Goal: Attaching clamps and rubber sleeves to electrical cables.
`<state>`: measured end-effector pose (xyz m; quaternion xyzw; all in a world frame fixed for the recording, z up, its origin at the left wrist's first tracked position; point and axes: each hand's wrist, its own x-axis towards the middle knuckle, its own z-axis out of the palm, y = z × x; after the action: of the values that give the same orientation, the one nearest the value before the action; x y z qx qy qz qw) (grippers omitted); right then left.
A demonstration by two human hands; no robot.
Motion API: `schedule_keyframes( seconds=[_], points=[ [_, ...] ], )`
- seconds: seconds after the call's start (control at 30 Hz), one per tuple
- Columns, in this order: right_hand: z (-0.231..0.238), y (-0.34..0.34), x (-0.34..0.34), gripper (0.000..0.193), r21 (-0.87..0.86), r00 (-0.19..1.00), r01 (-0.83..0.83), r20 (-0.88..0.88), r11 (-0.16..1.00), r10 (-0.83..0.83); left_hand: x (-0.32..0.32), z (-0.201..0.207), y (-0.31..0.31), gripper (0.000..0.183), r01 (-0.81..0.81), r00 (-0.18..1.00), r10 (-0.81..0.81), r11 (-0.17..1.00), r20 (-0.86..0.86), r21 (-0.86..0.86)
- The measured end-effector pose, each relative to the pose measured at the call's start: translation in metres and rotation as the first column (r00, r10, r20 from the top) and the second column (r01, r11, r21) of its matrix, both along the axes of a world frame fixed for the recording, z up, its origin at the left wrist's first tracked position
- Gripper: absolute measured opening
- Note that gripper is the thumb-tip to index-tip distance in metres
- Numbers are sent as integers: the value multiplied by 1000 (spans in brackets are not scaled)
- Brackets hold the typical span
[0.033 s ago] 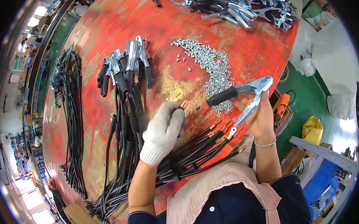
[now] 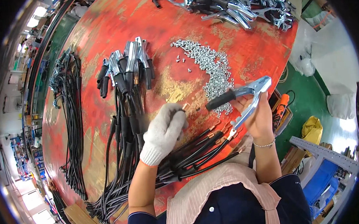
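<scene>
My left hand (image 2: 164, 128), in a white knitted glove, is closed with a copper cable lug (image 2: 186, 107) poking out past the thumb and forefinger. Whatever cable belongs to that lug is mostly covered by the glove. Bare and with a beaded bracelet at the wrist, my right hand (image 2: 259, 118) grips a silver spring clamp (image 2: 261, 85). The clamp's black-sleeved handle (image 2: 221, 99) points left toward my gloved hand, and a gap lies between it and the lug. Below both hands, black cables (image 2: 203, 149) with copper ends lie near my apron.
Small silver nuts or screws (image 2: 217, 68) are heaped on the worn red table (image 2: 160, 28). Left of them lie clamps joined to cables (image 2: 123, 70) and another black cable bundle (image 2: 74, 128). More loose clamps (image 2: 239, 9) are piled at the far right. An orange-handled tool (image 2: 282, 103) sits beyond the right edge.
The spring clamp in my right hand has shifted slightly left. The lug in my left hand has tilted a little. Both grips stay the same.
</scene>
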<state>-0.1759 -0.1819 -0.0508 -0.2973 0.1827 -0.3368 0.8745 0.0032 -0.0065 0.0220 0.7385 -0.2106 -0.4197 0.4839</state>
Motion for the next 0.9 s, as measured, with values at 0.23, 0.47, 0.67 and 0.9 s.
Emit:
schedule_keyframes(
  seconds=[0.23,0.47,0.67,0.9],
  points=[
    [19,-6,17,57,47,984,56,169,997,-63,8,-14,-3,21,133,983,-128,991,-135,27],
    [26,-1,43,21,387,987,93,82,917,-135,9,-19,7,37,132,982,-121,989,-147,69],
    [47,-1,52,31,409,994,13,90,912,-55,15,-33,7,39,209,955,-216,976,-204,-54],
    [42,18,41,33,231,995,-16,97,973,-7,-2,-12,10,36,237,969,-237,972,63,6]
  ],
)
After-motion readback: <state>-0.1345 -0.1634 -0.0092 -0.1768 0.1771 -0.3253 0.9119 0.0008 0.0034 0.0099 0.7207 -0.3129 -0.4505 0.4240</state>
